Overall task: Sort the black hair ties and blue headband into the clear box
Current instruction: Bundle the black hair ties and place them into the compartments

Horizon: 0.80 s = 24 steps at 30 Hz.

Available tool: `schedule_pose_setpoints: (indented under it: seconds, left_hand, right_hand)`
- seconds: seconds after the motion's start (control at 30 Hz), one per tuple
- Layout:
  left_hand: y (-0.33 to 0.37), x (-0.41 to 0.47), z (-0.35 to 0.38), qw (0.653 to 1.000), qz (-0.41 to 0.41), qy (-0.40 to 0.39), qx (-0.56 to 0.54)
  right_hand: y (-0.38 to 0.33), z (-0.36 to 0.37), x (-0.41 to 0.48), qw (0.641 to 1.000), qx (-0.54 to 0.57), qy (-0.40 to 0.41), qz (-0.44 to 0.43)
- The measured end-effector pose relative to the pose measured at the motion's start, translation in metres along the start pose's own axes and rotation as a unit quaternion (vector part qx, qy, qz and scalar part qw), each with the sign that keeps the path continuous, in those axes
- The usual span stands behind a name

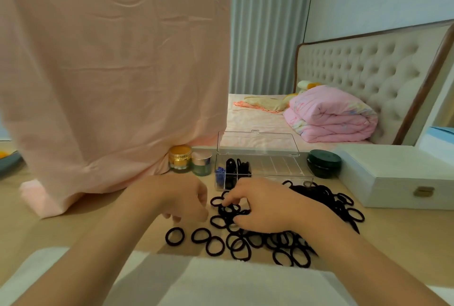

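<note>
Now, R hand (262,207) pinches ties (224,210), L hand (181,197) beside

A pink sheet (110,72) is hanging at ten o'clock, grey curtains (265,28) are falling at twelve, and a tufted headboard (368,65) is backing a bed (250,121) with a folded pink quilt (331,114) at two.

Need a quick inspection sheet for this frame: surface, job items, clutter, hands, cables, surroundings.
Surface: tan table, hair ties spread across the near part.
Job's things: clear box, lid open; blue headband in its left compartment, a few ties in the next two.
Clutter: gold jar, green jar, dark tin, white case, pink cloth.
Hands: left hand loosely curled, holds nothing; right hand pinches hair ties.
Cables: nothing seen.
Surroundings: bed, folded pink quilt, curtain.
</note>
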<state>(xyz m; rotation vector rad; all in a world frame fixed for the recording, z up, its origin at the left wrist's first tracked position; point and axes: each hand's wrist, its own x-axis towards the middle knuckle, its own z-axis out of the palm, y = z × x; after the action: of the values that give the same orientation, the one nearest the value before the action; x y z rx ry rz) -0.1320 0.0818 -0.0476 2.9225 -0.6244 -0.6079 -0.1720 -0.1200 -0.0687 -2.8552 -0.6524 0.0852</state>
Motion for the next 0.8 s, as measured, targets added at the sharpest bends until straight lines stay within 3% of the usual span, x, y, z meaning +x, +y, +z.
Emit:
schedule_pose_setpoints:
  seconds: [0.13, 0.23, 0.33, 0.53, 0.7, 0.8]
  left_hand:
    - [-0.008, -0.01, 0.019, 0.999, -0.014, -0.052, 0.001]
    - [-0.007, -0.003, 0.027, 1.0, 0.023, 0.001, 0.009]
    - [-0.003, 0.008, 0.029, 0.994, 0.062, 0.057, -0.068]
    - [0.001, 0.019, 0.028, 0.982, 0.109, 0.104, -0.115]
    - [0.003, 0.004, 0.026, 0.995, 0.059, 0.0, -0.079]
    - [0.009, 0.005, 0.032, 0.999, 0.049, -0.002, -0.022]
  right_hand:
    - [-0.002, 0.007, 0.003, 0.994, -0.09, -0.064, 0.014]
    - [0.002, 0.011, 0.006, 0.991, -0.11, -0.078, 0.023]
    - [0.008, 0.013, 0.004, 0.994, -0.074, -0.07, 0.039]
    - [0.014, 0.018, 0.004, 0.997, -0.064, -0.04, 0.015]
    - [0.011, 0.021, 0.011, 0.994, -0.106, 0.002, -0.011]
    - [0.009, 0.023, 0.015, 0.993, -0.119, 0.011, -0.023]
